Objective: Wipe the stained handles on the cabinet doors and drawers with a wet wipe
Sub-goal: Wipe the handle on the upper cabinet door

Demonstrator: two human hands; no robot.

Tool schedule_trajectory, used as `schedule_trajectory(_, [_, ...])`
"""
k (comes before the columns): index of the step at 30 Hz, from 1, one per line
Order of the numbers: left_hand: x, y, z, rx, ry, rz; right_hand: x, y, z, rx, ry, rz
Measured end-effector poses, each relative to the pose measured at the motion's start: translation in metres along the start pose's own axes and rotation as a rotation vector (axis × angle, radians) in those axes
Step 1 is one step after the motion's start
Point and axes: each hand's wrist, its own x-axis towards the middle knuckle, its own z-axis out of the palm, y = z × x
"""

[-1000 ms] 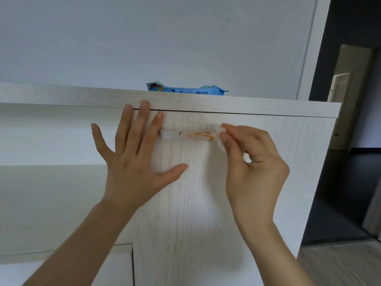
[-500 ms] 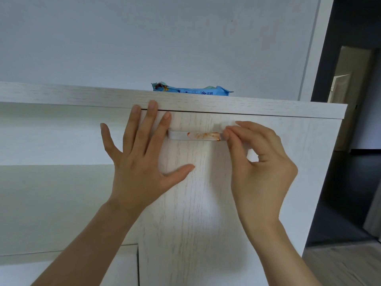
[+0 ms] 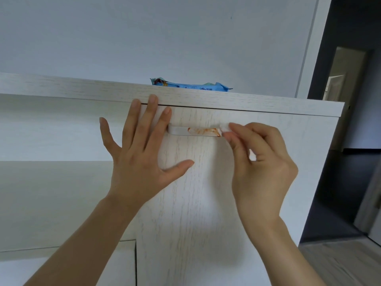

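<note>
A white bar handle (image 3: 181, 130) crosses the top of the pale wood cabinet door (image 3: 195, 203); an orange-brown stain covers its right half. My right hand (image 3: 259, 168) pinches a small white wet wipe (image 3: 224, 127) against the handle's right end, where most of the wipe is hidden by the fingers. My left hand (image 3: 140, 153) lies flat with spread fingers on the door's upper left corner, fingertips reaching the cabinet's top board and covering the handle's left end.
A blue wet wipe pack (image 3: 191, 85) lies on the cabinet top (image 3: 82, 88). An open shelf recess (image 3: 51, 137) sits left of the door. Another door front (image 3: 115, 265) is below left. A dark doorway (image 3: 350, 120) opens to the right.
The view has shifted slightly, so the cabinet sits further right in frame. My right hand stays at the handle's right end with the wipe. My left hand remains flat on the door.
</note>
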Motion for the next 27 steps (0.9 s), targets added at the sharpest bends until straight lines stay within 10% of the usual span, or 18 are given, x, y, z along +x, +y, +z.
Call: schedule_trajectory(27, [0.0, 0.0, 0.0, -0.007, -0.018, 0.004, 0.007, 0.005, -0.006, 0.06, 0.001, 0.102])
